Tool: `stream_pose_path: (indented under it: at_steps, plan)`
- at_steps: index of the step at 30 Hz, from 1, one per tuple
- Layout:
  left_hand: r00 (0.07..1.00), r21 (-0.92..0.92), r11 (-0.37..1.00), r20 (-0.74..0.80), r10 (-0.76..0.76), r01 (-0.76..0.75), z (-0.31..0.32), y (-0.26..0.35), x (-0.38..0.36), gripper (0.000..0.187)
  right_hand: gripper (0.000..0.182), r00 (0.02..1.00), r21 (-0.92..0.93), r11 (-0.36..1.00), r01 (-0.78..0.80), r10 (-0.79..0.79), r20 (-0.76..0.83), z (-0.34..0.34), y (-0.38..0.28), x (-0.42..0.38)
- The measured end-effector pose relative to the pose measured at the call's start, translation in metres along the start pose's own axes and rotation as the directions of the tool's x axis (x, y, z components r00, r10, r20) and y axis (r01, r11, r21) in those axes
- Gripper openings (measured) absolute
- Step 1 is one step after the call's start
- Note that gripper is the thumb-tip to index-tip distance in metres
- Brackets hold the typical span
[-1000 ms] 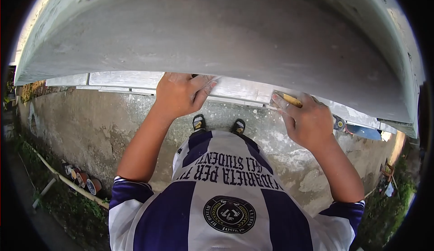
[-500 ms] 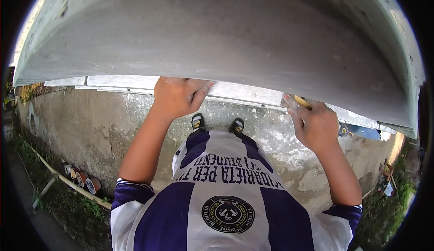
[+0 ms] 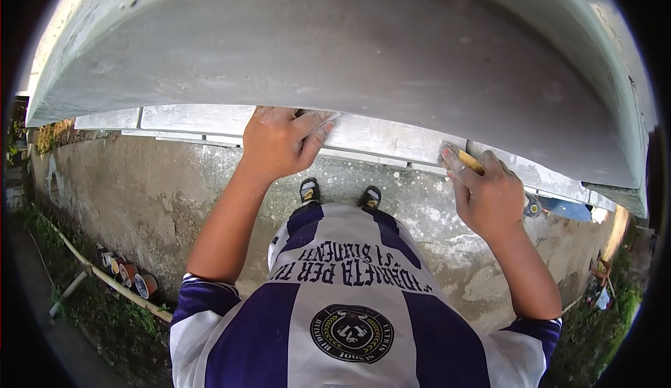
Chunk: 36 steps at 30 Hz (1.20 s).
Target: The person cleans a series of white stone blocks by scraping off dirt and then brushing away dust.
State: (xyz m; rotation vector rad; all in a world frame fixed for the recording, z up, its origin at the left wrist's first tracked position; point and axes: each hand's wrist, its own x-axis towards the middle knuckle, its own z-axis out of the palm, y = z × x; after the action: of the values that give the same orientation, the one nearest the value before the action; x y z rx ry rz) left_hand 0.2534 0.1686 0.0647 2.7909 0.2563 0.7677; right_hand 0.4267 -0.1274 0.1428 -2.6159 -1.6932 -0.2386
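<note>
Left hand: the left hand [image 3: 283, 143] is pressed flat on the pale wooden strip [image 3: 377, 138]. The fingers [image 3: 316, 131] are bent and lie on the wood. Nothing is held in it.

Right hand: the right hand [image 3: 486, 196] is closed around a brush [image 3: 467, 159]. Only the yellow handle and a little of the top part can be seen. The rest is hidden by the fingers.

Brush: the tip is pushed against the pale wooden strip, at the right side, just under the big grey board [image 3: 335, 52].

Wooden strip: it is long and painted a light colour. It runs from left to right, under the edge of the big grey board. A second thin strip is seen just below it.

Big grey board: the whole top of the view is filled by it. It is grey and smooth.

Body: a shirt [image 3: 342, 311] with purple and white stripes is worn. A round badge and some letters are printed on it.

Feet: two sandals [image 3: 339, 194] are seen far below, on the concrete floor [image 3: 161, 199].

Ground at the left: a few round tins [image 3: 129, 277] are lined up beside a long pole [image 3: 105, 279], next to grass.
</note>
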Motion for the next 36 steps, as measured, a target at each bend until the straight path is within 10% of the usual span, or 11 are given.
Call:
stream_pose_path:
  at_steps: [36]
  plan:
    - [0.993, 0.008, 0.999, -0.105, 0.054, -0.054, -0.004, 0.007, 0.006, 0.035, 0.034, 1.0, 0.048, 0.999, -0.026, 0.026, 0.013, 0.007, 0.005, 0.0]
